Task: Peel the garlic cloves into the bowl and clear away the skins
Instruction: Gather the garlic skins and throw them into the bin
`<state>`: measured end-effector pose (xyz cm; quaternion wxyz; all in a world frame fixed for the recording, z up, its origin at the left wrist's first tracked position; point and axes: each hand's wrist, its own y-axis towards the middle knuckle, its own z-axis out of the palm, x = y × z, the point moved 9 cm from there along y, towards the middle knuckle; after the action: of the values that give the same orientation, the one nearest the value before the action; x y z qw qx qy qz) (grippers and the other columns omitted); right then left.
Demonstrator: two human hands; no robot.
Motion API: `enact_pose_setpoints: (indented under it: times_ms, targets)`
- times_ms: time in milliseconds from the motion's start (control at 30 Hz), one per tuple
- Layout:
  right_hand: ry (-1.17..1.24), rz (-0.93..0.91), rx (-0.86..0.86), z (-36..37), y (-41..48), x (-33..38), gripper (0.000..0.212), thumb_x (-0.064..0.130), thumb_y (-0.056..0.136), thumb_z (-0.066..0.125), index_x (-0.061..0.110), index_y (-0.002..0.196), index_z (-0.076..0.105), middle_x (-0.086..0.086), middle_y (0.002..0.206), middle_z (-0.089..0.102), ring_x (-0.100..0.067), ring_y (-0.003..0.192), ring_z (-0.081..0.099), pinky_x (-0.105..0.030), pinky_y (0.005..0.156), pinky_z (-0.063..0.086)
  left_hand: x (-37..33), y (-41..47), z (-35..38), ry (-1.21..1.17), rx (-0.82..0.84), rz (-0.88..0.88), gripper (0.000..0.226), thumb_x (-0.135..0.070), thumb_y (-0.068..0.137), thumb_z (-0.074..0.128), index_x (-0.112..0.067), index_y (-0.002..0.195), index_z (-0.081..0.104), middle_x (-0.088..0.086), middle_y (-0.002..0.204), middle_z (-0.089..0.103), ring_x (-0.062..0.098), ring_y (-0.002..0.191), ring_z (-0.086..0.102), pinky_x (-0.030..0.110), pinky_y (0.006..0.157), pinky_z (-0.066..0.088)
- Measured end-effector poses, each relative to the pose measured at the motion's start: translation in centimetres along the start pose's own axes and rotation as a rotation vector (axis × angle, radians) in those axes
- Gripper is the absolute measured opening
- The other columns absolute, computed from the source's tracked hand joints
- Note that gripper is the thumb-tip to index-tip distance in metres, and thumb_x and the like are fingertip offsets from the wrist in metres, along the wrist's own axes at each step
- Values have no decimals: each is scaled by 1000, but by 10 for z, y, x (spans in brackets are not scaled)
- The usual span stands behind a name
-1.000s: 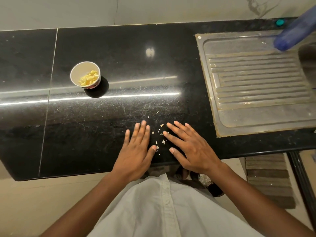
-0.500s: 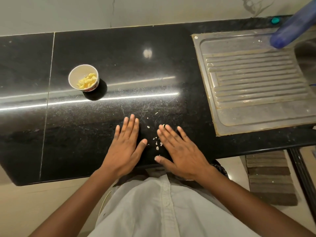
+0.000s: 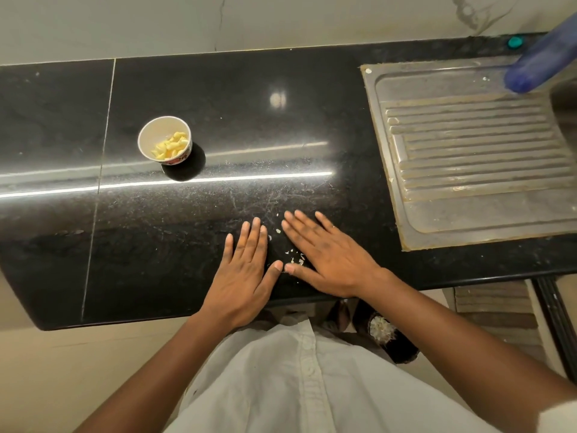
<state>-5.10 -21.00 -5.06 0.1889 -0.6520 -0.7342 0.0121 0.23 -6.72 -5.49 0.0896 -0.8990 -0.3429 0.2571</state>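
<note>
on counter (image 3: 140, 260), left hand (image 3: 243, 276), right hand (image 3: 331, 260) flat, grip spread; thumbs now closer round skins (image 3: 295, 259)

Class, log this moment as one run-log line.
stage: clearing skins | left hand: flat on counter | right hand: flat on counter | skins: between hands | bowl: holds peeled cloves

Skin bits (image 3: 293, 257) between flat hands; bowl (image 3: 164, 140) behind, left.
</note>
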Motion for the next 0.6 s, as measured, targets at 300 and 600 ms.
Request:
enact_pose_setpoints:
  times_ms: [300,600]
  targets:
    - [30,169,-9,4,-51,-26,82,71,108,18,22,169,-9,4,177,-18,-7,161,-21,-46,134,4,-19,-2,4,53,32,159,69,-55,112,13,-20,166,-13,-8,172,-28,9,156,-29,46,131,-11]
    - [44,163,-16,12,-48,2,77,74,107,15,34,168,-9,5,176,-19,-11,160,-24,-50,133,2,-13,-13,-13,-46,3,177,65,-48,114,21,-24,166,-9,-13,172,-24,8,158,-24,43,131,-10]
